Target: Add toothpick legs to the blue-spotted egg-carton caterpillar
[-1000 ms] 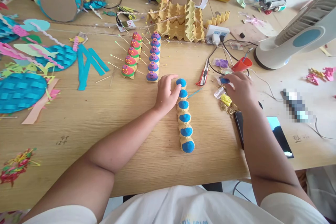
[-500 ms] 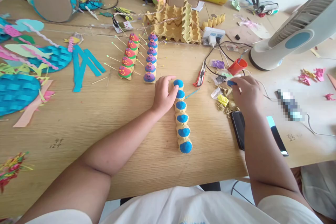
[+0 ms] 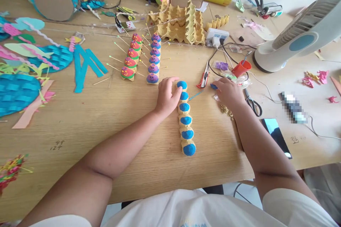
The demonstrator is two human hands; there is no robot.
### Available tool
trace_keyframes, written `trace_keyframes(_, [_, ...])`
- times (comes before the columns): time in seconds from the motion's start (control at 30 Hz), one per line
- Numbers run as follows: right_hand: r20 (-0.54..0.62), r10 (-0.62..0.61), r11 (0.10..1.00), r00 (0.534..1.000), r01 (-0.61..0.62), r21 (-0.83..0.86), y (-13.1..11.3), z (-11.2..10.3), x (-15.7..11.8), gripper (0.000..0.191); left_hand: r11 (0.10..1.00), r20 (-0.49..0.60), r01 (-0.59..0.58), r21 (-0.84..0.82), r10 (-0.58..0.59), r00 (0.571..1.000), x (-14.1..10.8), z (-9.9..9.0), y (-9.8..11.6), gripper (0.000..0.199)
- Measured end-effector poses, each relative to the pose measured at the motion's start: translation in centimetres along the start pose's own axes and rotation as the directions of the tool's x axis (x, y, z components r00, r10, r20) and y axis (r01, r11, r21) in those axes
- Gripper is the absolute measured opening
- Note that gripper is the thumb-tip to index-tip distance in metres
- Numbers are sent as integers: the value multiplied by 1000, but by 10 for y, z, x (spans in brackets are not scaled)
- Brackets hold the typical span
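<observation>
A strip of egg carton lies lengthwise on the table, its several bumps topped with blue clay. At its far end my left hand rests with thumb and curved fingers against the top bumps, holding the strip. Off to the right, my right hand pinches a small piece of blue clay between its fingertips, above the plastic packets. A thin blue tool lies just right of the strip. Beyond my left hand stand two finished-looking strips, one red and green, one purple and blue.
A red cutter, a red cup, scissors and cables surround my right hand. A white fan stands at the right, near a phone. Egg cartons lie at the back; blue paper crafts are at the left.
My right hand has moved left and slightly down with the blue clay, uncovering the scissors and now covering the yellow packet. My left hand has stayed at the strip's far end.
</observation>
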State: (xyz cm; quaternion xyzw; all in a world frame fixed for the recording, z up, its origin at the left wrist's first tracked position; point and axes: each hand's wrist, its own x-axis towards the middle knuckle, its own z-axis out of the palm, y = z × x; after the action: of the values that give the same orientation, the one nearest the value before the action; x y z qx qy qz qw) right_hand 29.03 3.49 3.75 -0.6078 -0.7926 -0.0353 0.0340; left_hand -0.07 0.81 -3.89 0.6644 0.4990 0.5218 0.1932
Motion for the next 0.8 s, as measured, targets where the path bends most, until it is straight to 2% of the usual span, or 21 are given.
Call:
trace_keyframes(0.1, [-101, 57, 997, 993, -52, 53, 17, -9, -1, 43, 1000, 5, 7, 0, -7, 1000, 0, -1, 0, 28])
trace_keyframes(0.2, [-181, 174, 985, 968, -167, 51, 45, -20, 1, 42, 1000, 0, 8, -2, -8, 1000, 0, 0, 0, 28])
trace_keyframes(0.3, [-121, 238, 971, 964, -234, 47, 71, -25, 8, 42, 1000, -4, 7, 4, -7, 1000, 0, 0, -1, 28])
trace_keyframes(0.4, [-76, 201, 979, 977, -196, 59, 87, -19, 17, 43, 1000, 1, 9, 5, -9, 1000, 0, 0, -1, 28])
trace_keyframes(0.5, [37, 152, 988, 988, -153, 27, 92, -9, 25, 53, 1000, 3, 10, 3, -10, 1000, 0, 0, -1, 28])
trace_keyframes(0.6, [155, 135, 991, 979, -135, -10, 89, -3, 32, 67, 1000, 5, 14, 1, -14, 1000, 0, -1, 0, 28])
trace_keyframes(0.7, [179, 155, 987, 972, -147, -58, 83, 0, 39, 58, 1000, 11, 15, -5, -15, 1000, 0, -1, -1, 28])
trace_keyframes(0.8, [135, 154, 986, 979, -144, -82, 82, 3, 45, 41, 1000, 5, 12, -11, -12, 1000, 0, -1, -1, 29])
